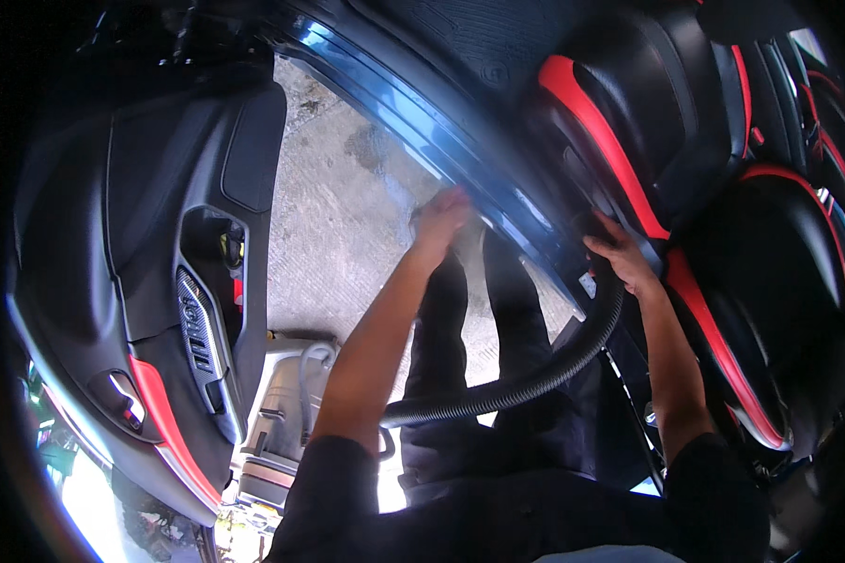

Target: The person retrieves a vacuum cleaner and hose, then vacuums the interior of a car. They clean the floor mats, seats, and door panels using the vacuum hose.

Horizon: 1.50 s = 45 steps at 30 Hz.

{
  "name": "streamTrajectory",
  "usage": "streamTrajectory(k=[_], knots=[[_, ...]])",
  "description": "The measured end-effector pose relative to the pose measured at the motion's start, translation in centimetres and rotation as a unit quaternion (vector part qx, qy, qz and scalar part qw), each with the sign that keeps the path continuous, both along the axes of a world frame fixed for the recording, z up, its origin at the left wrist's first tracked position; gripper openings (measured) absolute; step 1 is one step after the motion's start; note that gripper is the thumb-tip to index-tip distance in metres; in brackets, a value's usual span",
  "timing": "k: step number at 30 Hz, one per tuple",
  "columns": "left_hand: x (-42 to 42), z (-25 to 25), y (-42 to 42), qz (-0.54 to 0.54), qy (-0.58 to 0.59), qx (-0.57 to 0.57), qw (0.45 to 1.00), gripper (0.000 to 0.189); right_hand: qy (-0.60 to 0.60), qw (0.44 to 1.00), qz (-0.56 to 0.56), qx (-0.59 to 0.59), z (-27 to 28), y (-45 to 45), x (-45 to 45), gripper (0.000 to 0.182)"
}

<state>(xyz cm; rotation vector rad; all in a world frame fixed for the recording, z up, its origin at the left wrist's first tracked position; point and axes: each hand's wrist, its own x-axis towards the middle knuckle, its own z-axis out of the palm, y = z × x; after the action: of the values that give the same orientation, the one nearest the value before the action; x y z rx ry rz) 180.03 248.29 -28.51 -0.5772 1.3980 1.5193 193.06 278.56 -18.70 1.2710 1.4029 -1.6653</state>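
Observation:
My right hand (623,257) is closed round the end of a black corrugated vacuum hose (549,376), beside the black and red car seat (718,295). The hose curves down from it across the front of my legs to the left. Where its far end leads is hidden behind my left forearm. My left hand (442,218) is at the outer edge of the blue metallic door sill (422,119), blurred. Whether it holds anything cannot be told.
An open car door (176,176) with black and red trim stands at the left. A grey wheeled machine or case (289,394) is on the concrete floor (338,232) at the lower left. The dark car floor mat (458,42) lies beyond the sill.

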Motion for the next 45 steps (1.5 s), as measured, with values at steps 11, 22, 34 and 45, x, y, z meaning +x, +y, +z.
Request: streamTrajectory(k=[11, 22, 34, 45], knots=[[-3.5, -5.0, 11.9, 0.203, -0.026, 0.023, 0.979, 0.049, -0.016, 1.0, 0.0, 0.026, 1.9, 0.4, 2.7, 0.068], [-14.6, -10.9, 20.4, 0.249, 0.041, -0.285, 0.925, 0.07, 0.007, 0.997, -0.069, -0.019, 0.4, -0.4, 3.1, 0.07], [-14.9, -11.2, 20.2, 0.039, 0.123, -0.293, 0.947, 0.068, 0.034, 0.999, 0.016, -0.003, 2.3, 0.4, 0.9, 0.069], [-16.4, -8.3, 18.1, -0.307, 0.199, -0.355, 0.86, 0.054, 0.068, 0.996, -0.047, -0.027, -8.8, -3.7, -10.9, 0.063]])
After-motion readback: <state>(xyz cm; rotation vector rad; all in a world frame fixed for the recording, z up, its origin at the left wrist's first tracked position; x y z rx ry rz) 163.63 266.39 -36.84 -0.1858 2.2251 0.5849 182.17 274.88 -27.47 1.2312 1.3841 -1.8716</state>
